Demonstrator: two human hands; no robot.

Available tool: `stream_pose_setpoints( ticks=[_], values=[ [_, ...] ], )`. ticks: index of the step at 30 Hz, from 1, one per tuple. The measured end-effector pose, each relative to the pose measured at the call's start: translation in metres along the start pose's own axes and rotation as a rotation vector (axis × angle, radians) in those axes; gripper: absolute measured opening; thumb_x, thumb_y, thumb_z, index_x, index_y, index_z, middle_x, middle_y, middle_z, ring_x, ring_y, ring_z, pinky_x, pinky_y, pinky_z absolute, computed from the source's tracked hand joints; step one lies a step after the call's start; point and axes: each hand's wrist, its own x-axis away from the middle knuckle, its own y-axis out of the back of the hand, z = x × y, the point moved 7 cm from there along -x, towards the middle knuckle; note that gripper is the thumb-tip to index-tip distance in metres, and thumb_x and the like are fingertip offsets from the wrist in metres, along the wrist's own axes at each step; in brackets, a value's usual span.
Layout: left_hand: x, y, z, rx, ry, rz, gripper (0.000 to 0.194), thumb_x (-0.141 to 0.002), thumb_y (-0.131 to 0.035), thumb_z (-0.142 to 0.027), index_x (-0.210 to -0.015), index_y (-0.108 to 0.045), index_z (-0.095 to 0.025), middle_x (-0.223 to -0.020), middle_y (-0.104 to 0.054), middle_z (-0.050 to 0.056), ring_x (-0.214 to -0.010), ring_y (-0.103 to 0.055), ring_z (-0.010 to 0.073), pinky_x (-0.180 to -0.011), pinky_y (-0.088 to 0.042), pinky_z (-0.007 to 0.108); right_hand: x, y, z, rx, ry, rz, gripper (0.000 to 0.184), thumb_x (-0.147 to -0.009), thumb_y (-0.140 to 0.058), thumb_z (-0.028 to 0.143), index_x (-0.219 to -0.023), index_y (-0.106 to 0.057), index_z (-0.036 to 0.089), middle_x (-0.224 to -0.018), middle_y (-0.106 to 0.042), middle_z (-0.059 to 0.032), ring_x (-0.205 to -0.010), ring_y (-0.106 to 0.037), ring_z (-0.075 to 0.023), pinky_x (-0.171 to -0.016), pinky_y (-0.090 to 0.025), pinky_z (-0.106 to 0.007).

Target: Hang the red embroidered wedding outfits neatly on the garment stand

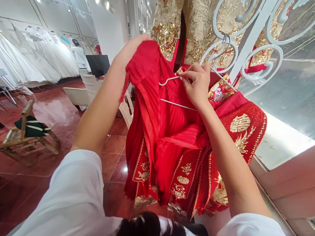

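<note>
A red pleated dress (170, 123) hangs in front of me. Its shoulder part covers most of my left hand (135, 43), raised at the left, so those fingers are hidden. With thumb and fingertips, my right hand (196, 81) pinches the end of a thin white clothes hanger (168, 82) at the dress's neckline. The hanger's lower bar crosses the red cloth below that hand. Behind and to the right is a red jacket (240, 122) with gold embroidery, on another hanger whose metal hook (223, 42) hangs on white scrollwork.
Gold beaded garments (200, 22) hang behind the white metal scrollwork (235, 57), beside a window (300, 83). White gowns (38, 54) line the far left. A bamboo chair (30, 135) and a cream armchair (79, 92) stand on the red tiled floor (113, 169).
</note>
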Motion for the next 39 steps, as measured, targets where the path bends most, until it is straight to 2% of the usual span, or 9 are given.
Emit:
stream_pose_setpoints(
  ticks=[3,7,9,14,17,21,28,34,39],
  values=[
    [0.020,-0.018,-0.025,-0.005,0.058,0.001,0.025,-0.085,-0.034,-0.016,-0.060,-0.034,-0.012,-0.063,-0.034,-0.001,-0.075,-0.061,0.0106,-0.069,-0.037,0.026,0.001,0.001,-0.001,0.019,0.016,-0.001,0.031,-0.091,-0.041,0.035,-0.100,-0.067,0.022,-0.101,-0.057,-0.0113,-0.105,-0.041,-0.0289,-0.088,-0.033,-0.045],
    [0.069,-0.055,-0.026,-0.078,0.016,0.402,0.030,-0.080,-0.054,-0.032,-0.058,-0.047,-0.012,-0.049,-0.043,-0.001,-0.051,-0.053,0.0109,-0.058,-0.044,0.030,0.004,0.002,-0.003,0.036,0.071,0.007,0.030,-0.091,-0.041,0.035,-0.098,-0.067,0.022,-0.098,-0.057,-0.0113,-0.105,-0.042,-0.0293,-0.091,-0.033,-0.047],
    [0.084,-0.051,-0.004,-0.095,0.054,0.513,0.038,-0.082,-0.052,-0.043,-0.060,-0.053,-0.012,-0.055,-0.053,0.004,-0.053,-0.056,0.0135,-0.059,-0.046,0.032,0.006,0.002,-0.005,0.033,0.073,-0.003,0.030,-0.091,-0.040,0.034,-0.099,-0.066,0.022,-0.098,-0.057,-0.0114,-0.106,-0.042,-0.0295,-0.092,-0.033,-0.047],
    [0.069,0.005,0.064,-0.040,-0.135,0.161,0.028,-0.059,-0.062,-0.019,-0.087,-0.063,-0.017,-0.096,-0.064,0.004,-0.091,-0.057,0.0166,-0.083,-0.046,0.031,0.019,0.004,0.004,-0.029,0.051,-0.044,0.028,-0.089,-0.041,0.032,-0.099,-0.065,0.020,-0.100,-0.057,-0.0120,-0.109,-0.042,-0.0290,-0.094,-0.033,-0.046],
    [0.060,-0.017,0.121,0.303,-0.056,0.365,0.050,-0.055,-0.058,-0.025,-0.103,-0.062,-0.015,-0.117,-0.062,0.008,-0.109,-0.055,0.0239,-0.097,-0.043,0.037,0.042,0.010,0.024,-0.015,-0.045,-0.193,0.029,-0.090,-0.038,0.034,-0.095,-0.062,0.018,-0.103,-0.056,-0.0141,-0.108,-0.044,-0.0283,-0.093,-0.035,-0.045],
    [0.046,-0.039,0.158,0.495,-0.065,0.307,0.052,-0.067,-0.056,-0.039,-0.112,-0.062,-0.014,-0.123,-0.061,0.011,-0.126,-0.045,0.0269,-0.110,-0.032,0.040,0.067,-0.010,0.041,0.034,-0.297,-0.083,0.033,-0.083,-0.050,0.048,-0.078,-0.054,0.016,-0.083,-0.056,-0.0141,-0.084,-0.051,-0.0270,-0.075,-0.042,-0.041],
    [0.040,-0.045,0.133,0.590,-0.120,0.467,0.066,-0.058,-0.072,-0.034,-0.119,-0.059,-0.015,-0.131,-0.056,0.011,-0.132,-0.040,0.0295,-0.112,-0.030,0.038,0.044,-0.013,0.015,-0.575,-0.275,0.076,0.024,-0.080,-0.051,0.040,-0.072,-0.041,0.020,-0.062,-0.052,-0.0017,-0.055,-0.048,-0.0149,-0.058,-0.040,-0.029],
    [0.042,-0.037,0.107,0.412,-0.234,0.559,0.050,-0.055,-0.074,-0.025,-0.102,-0.058,-0.014,-0.122,-0.058,0.014,-0.116,-0.053,0.0276,-0.103,-0.038,0.038,0.052,-0.008,0.021,-0.094,-0.224,0.124,0.036,-0.078,-0.057,0.044,-0.061,-0.038,0.018,-0.057,-0.045,-0.0021,-0.055,-0.039,-0.0138,-0.060,-0.034,-0.030],
    [0.052,-0.021,0.101,0.254,-0.245,0.408,0.031,-0.056,-0.069,-0.020,-0.068,-0.040,-0.016,-0.090,-0.061,0.007,-0.083,-0.055,0.0139,-0.081,-0.041,0.026,0.041,0.001,0.031,-0.432,-0.175,0.066,0.036,-0.081,-0.051,0.040,-0.057,-0.037,0.017,-0.053,-0.036,0.0001,-0.052,-0.033,-0.0101,-0.055,-0.030,-0.026]
  ],
)
